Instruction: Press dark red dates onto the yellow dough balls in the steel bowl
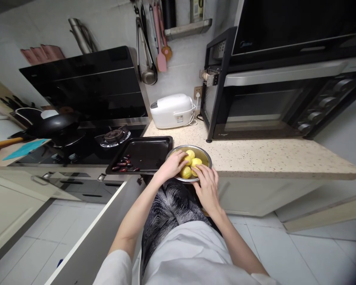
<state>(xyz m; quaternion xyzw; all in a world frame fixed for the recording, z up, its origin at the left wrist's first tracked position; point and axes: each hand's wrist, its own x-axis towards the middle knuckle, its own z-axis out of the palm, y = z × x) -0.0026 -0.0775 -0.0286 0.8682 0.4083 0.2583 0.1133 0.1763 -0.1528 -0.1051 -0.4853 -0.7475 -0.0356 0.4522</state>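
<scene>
A round metal bowl (207,153) stands at the counter's front edge with several yellow lemon-like fruits (186,171) in it. My left hand (174,163) reaches over the bowl's left side, its fingers curved onto a yellow fruit at the upper left. On the right side my right hand (208,183) has its fingers spread over the rim, the fingertips against another yellow fruit, the thumb low by the bowl's outside. Left of the bowl lies a black baking tray (148,152) with several small dark red fruits (125,162) in its left part.
Behind the bowl stands a white rice cooker (173,111). A black oven (261,105) is on the right of the counter (267,156). A gas burner (114,135) and a black wok (55,124) are at the left. Below the tray, an open cabinet door (101,233) juts out.
</scene>
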